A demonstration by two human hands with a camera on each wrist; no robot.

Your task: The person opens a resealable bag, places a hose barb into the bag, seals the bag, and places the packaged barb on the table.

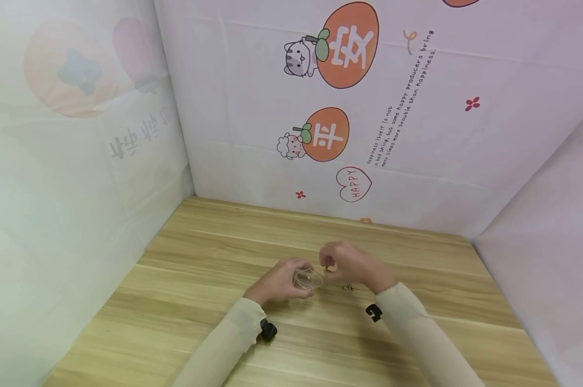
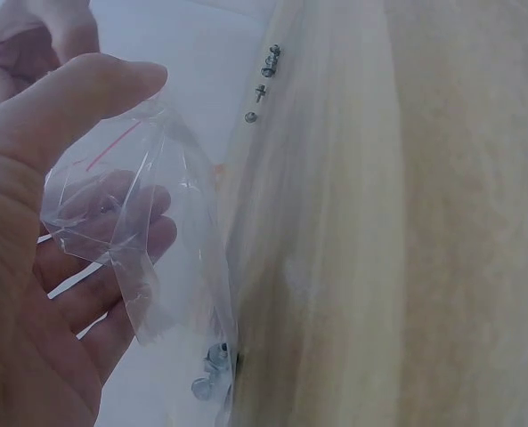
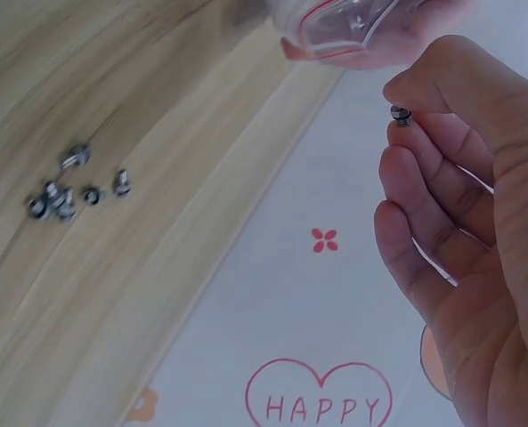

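Observation:
My left hand [image 1: 282, 280] holds a clear plastic zip bag [image 2: 179, 191] by its mouth, thumb on one side and fingers behind the film. The bag's mouth shows a red line and stands spread. A few screws [image 2: 212, 369] lie low inside the bag. Just right of the bag, my right hand [image 1: 351, 263] pinches a small screw [image 3: 401, 115] between thumb and index finger, the other fingers loosely bent. Several loose screws [image 3: 63, 197] lie on the table below the right hand, also seen as a small pile [image 1: 348, 287] in the head view.
The wood-grain table [image 1: 214, 242] meets a printed white cloth wall [image 1: 252, 161] at the back. Plain white cloth walls stand at left [image 1: 102, 188] and right [image 1: 552, 226]. Black straps sit at the left wrist [image 1: 268, 330] and right wrist [image 1: 374, 312].

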